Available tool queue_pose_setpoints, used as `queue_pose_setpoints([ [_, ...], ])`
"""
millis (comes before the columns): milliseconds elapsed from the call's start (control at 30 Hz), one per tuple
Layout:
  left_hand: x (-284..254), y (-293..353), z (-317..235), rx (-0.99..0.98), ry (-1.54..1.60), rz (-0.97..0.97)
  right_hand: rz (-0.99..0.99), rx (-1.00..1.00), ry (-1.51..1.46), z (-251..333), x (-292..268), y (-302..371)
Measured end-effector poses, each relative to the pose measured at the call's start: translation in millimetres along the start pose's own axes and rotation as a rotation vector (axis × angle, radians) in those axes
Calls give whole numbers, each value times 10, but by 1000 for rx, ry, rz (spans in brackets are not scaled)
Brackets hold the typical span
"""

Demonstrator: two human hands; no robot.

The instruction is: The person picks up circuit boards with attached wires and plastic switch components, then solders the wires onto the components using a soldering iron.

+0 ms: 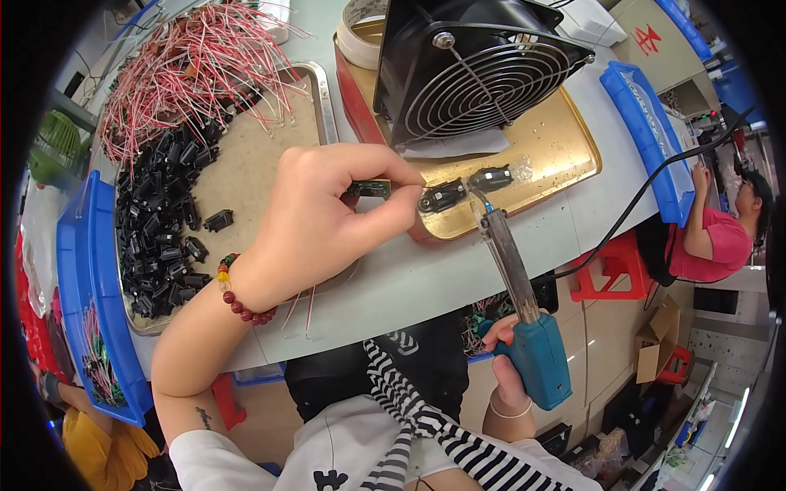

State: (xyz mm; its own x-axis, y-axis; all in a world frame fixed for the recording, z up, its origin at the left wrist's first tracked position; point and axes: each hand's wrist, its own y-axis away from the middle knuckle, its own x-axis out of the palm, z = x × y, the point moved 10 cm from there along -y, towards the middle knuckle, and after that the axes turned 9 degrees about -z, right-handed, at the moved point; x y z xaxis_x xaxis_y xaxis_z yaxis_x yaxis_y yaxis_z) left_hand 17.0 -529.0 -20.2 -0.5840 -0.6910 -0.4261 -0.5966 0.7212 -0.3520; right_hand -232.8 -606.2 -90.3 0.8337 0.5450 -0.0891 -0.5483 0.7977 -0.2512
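Observation:
My left hand [327,221] pinches a small green circuit board [368,189] above the front edge of a gold tray [565,151]. Thin red and white wires [309,309] hang below that wrist; where they attach is hidden. Wrapped round the handle of a teal soldering gun [536,360] are the fingers of my right hand [509,372]. The gun's tip points up at two small black plastic parts on the tray. One black part [444,196] lies beside my left fingertips, the other black part [491,177] just right of the tip.
A black fan [491,90] stands on the gold tray, with a tape roll [360,37] beside it. To the left, a metal tray [323,98] carries black housings [160,221] and red-white wires [196,65]. Blue bins [90,270] flank the table. A black cable [630,209] crosses at right, near a seated person [716,237].

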Motion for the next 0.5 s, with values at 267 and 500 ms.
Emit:
queue_pose_setpoints([
  [267, -32, 4, -53, 55, -6, -42, -27, -17, 41, -3, -18, -2],
  [500, -33, 4, -60, 86, -22, -59, -51, -27, 63, 21, -46, -20],
])
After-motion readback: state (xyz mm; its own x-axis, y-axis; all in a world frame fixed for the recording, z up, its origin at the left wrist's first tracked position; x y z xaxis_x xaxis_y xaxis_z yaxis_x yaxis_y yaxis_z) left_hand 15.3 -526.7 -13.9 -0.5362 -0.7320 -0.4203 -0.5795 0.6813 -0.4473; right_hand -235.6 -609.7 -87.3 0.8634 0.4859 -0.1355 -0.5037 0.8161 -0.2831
